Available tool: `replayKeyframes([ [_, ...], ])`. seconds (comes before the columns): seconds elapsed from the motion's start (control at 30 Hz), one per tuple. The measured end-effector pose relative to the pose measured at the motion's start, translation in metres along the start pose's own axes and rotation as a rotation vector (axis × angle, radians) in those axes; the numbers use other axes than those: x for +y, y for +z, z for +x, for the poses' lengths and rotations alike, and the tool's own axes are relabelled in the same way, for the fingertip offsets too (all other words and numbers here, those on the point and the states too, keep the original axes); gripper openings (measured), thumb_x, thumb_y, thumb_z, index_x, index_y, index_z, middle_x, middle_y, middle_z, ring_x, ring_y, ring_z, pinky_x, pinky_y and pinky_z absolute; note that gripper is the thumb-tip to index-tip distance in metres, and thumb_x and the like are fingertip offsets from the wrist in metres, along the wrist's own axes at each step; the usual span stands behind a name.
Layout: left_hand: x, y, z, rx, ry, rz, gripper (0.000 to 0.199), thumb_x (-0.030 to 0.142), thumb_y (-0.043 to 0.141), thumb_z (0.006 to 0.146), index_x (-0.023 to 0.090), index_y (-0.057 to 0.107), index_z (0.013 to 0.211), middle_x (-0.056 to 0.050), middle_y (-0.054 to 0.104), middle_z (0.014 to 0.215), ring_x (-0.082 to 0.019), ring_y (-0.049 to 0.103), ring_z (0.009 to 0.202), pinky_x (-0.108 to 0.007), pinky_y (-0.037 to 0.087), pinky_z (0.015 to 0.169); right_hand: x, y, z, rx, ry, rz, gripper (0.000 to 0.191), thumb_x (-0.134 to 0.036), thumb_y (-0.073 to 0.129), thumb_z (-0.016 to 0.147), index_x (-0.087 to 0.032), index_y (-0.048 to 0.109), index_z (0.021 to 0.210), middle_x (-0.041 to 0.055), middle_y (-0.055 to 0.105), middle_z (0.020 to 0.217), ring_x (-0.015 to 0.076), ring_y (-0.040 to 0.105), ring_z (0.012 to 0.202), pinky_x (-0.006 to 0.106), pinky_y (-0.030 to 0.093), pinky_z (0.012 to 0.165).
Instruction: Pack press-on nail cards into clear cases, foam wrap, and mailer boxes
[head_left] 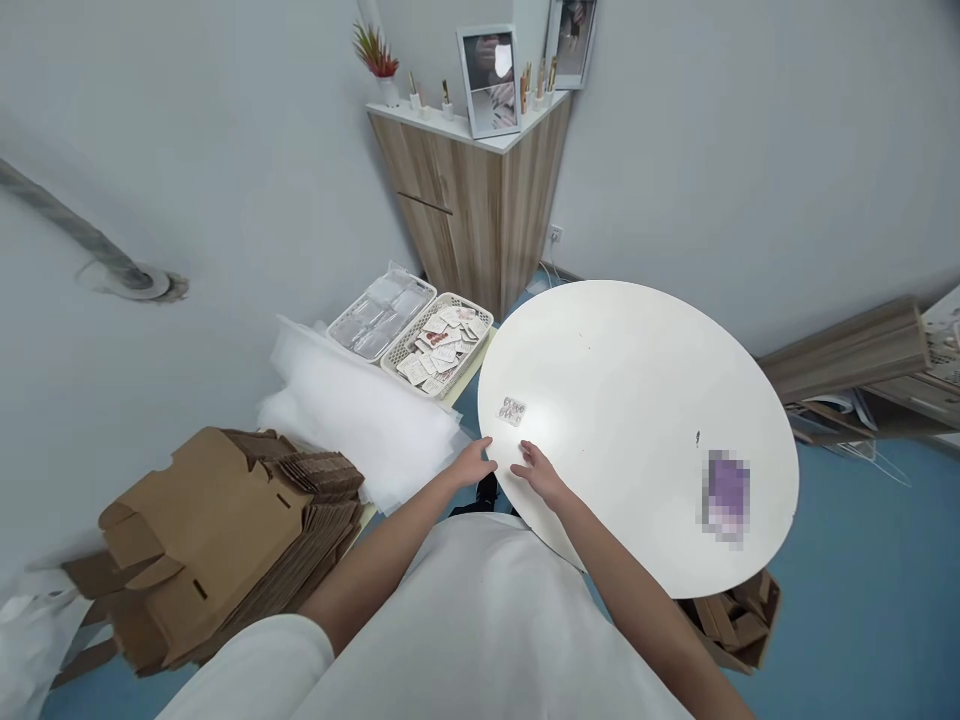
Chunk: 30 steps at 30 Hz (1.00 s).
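Note:
A small clear pack with several rounded bumps point(511, 411) lies flat near the left edge of the white round table point(630, 400); its exact kind is too small to tell. Just in front of it, at the table's near left edge, is my left hand point(472, 463), fingers apart and holding nothing. My right hand point(540, 472) is over the tabletop beside it, its fingers also spread and free. Between the two hands is a gap, and neither touches the pack. A blurred purple item point(726, 495) lies at the right of the table.
Left of the table stand a basket of printed cards point(442, 345) and a basket of clear plastic bags point(382, 310). White foam sheets point(352, 410) and stacked flat cardboard boxes point(225, 520) lie nearer. A wooden cabinet point(472, 210) fills the corner; a cardboard box point(739, 625) sits under the table's right.

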<state>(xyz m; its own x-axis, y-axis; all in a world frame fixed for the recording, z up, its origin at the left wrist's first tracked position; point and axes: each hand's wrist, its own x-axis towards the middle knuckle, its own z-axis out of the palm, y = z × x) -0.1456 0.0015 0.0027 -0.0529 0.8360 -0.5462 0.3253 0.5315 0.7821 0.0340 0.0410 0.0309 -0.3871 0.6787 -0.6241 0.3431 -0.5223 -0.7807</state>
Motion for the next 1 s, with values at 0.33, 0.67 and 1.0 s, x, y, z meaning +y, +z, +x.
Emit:
replayKeyframes([
  [0.33, -0.03, 0.026, -0.065, -0.005, -0.158, -0.077, 0.061, 0.035, 0.06, 0.068, 0.015, 0.043, 0.124, -0.014, 0.044, 0.13, -0.025, 0.048, 0.113, -0.034, 0.04, 0.092, 0.039, -0.001, -0.007, -0.007, -0.106, -0.328, 0.059, -0.033, 0.055, 0.069, -0.022, 0.038, 0.125, 0.0062, 0.022, 0.143, 0.0204, 0.026, 0.129, 0.035, 0.026, 0.103],
  [0.67, -0.033, -0.037, -0.092, 0.125, -0.082, -0.074, 0.065, 0.046, 0.055, 0.071, 0.015, 0.042, 0.126, -0.014, 0.049, 0.126, -0.024, 0.053, 0.107, -0.031, 0.043, 0.084, 0.007, 0.008, 0.005, -0.107, -0.197, -1.029, 0.048, -0.032, 0.054, 0.073, -0.02, 0.046, 0.119, 0.013, 0.05, 0.121, 0.0272, 0.05, 0.108, 0.039, 0.039, 0.087],
  [1.0, -0.046, -0.121, -0.098, 0.251, 0.032, -0.094, 0.063, 0.043, 0.061, 0.067, 0.017, 0.046, 0.122, -0.011, 0.055, 0.12, -0.023, 0.057, 0.099, -0.029, 0.045, 0.079, -0.064, 0.102, 0.025, -0.09, -0.456, -0.967, 0.047, -0.034, 0.05, 0.076, -0.023, 0.046, 0.121, 0.0079, 0.053, 0.12, 0.0219, 0.057, 0.095, 0.034, 0.044, 0.08],
])
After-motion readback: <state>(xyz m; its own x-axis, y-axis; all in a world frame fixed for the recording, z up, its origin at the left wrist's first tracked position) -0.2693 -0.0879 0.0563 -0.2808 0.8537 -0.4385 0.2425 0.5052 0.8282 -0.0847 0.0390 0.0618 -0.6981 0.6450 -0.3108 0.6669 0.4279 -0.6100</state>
